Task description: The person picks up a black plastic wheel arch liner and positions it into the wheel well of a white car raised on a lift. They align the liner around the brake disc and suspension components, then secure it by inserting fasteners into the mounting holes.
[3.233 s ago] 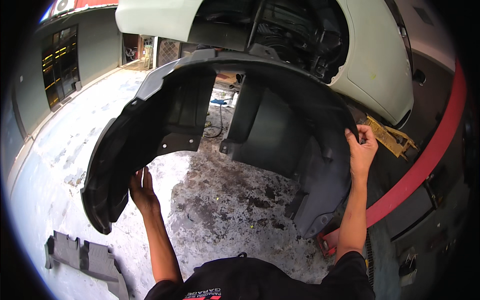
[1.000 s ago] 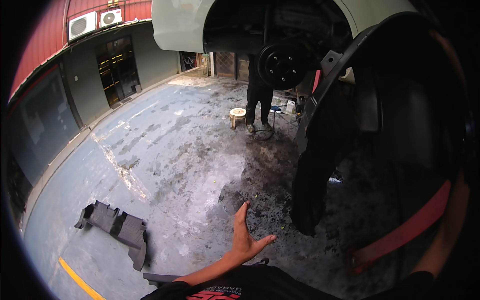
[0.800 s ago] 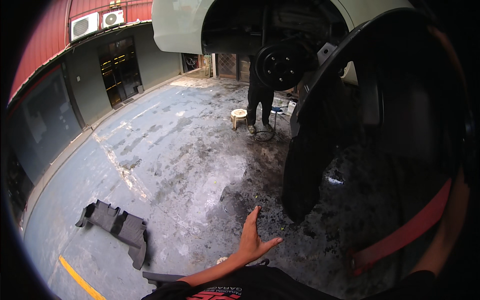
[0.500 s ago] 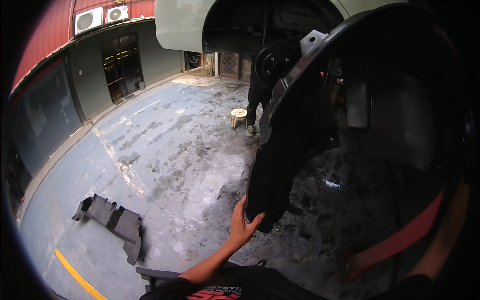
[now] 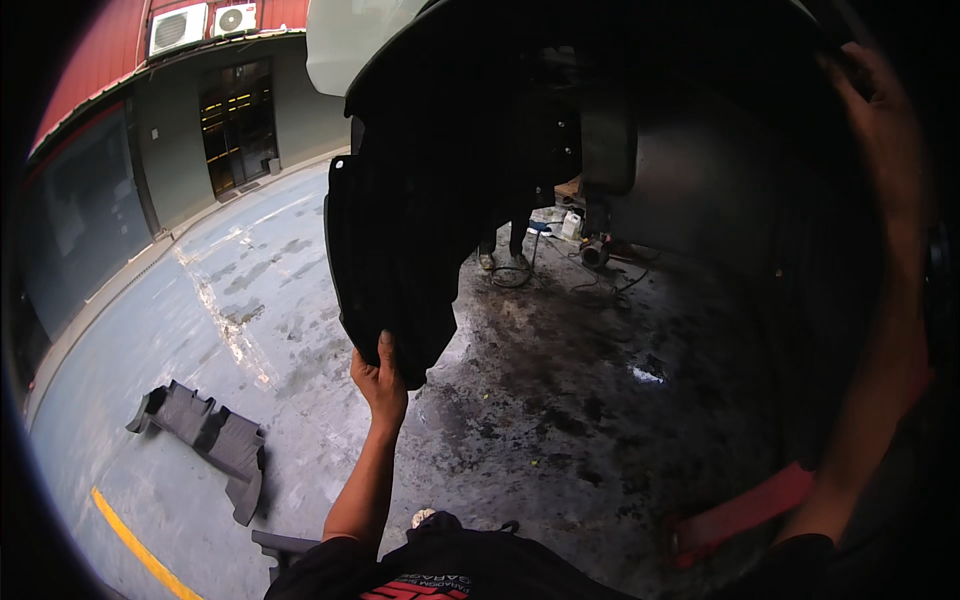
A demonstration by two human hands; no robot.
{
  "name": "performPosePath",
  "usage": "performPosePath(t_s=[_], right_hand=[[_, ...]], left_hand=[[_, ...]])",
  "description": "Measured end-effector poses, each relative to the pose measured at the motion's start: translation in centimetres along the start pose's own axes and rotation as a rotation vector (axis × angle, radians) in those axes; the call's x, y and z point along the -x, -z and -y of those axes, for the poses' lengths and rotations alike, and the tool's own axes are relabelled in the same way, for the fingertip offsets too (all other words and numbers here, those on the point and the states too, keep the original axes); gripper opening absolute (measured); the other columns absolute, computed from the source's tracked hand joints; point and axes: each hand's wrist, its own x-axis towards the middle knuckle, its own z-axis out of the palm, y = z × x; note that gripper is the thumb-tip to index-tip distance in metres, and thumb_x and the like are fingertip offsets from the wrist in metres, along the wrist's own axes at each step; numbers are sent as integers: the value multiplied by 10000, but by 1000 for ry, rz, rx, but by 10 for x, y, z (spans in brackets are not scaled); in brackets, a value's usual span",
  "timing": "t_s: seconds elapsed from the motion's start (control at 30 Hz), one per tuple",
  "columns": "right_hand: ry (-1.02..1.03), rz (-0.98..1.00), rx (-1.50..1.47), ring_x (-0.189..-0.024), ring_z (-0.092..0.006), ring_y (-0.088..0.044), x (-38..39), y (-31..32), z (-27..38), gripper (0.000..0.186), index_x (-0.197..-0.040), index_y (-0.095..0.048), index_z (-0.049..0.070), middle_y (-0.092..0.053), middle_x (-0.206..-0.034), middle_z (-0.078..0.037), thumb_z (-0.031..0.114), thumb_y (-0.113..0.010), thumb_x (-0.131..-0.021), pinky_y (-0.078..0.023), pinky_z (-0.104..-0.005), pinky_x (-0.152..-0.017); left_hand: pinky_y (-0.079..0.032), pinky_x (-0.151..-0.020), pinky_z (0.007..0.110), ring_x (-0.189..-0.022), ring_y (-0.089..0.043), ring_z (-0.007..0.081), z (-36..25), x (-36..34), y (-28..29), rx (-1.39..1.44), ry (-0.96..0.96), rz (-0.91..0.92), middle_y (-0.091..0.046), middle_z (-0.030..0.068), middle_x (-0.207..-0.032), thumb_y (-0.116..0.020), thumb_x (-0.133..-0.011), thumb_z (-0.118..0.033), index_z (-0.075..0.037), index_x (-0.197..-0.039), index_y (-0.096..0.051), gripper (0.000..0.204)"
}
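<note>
A large black wheel arch liner [image 5: 395, 240], curved and mostly in shadow, is raised in front of me under the pale car body [image 5: 340, 50]. My left hand [image 5: 380, 388] is closed on its lower left end, thumb lying on the near face. High on the right, my right hand [image 5: 870, 95] has its fingers curled at the dark far side of the arch, seemingly round the liner's edge. Deep shadow hides where the liner ends and the wheel well begins there.
A dark grey moulded car mat [image 5: 205, 435] lies on the floor at left. Low on the right is a red bar [image 5: 745, 510]. Beyond the arch stand a co-worker's legs [image 5: 518, 240], near a white jug [image 5: 571, 226], a round dark device [image 5: 595, 254] and cables.
The liner has swung left and up into the arch, my left hand moving with its lower end. My right hand has come into view at upper right. The co-worker's stool is now hidden.
</note>
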Motion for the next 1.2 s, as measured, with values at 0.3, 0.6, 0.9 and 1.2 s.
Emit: performPosePath(t_s=[0.3, 0.6, 0.9, 1.2], right_hand=[[320, -387, 140, -676, -181, -662, 29, -82, 9, 170, -1039, -709, 141, -605, -846, 1, 283, -698, -946, -523, -341, -578], [359, -505, 282, -648, -149, -657, 19, -156, -3, 172, -1027, -726, 125, -611, -829, 3, 184, -783, -876, -527, -311, -565], [340, -633, 272, -606, -115, -584, 13, -216, 3, 219, -1074, -750, 143, -579, -783, 11, 149, -801, -861, -468, -294, -539], [293, -799, 363, -626, -111, -587, 12, -246, 9, 161, -1025, -776, 78, -621, -765, -3, 153, -797, -885, -479, -275, -546]], left_hand=[[-489, -798, 250, -892, -604, 93, 7, -109, -16, -108, -248, -38, -686, 51, -1009, -623, -1040, -198, 39, -1183, -630, 276], [-498, -909, 296, -1020, -633, 154, 33, -178, -34, -246, -385, -79, -702, 119, -1149, -609, -1041, -179, 40, -1301, -609, 340], [-491, -948, 307, -1046, -644, 167, 61, -243, -54, -246, -476, -149, -704, 150, -1188, -584, -1033, -74, 68, -1347, -571, 345], [-481, -707, 248, -781, -579, 98, 85, -288, -82, -214, -629, -159, -676, 57, -927, -586, -1026, -49, 69, -1236, -612, 241]])
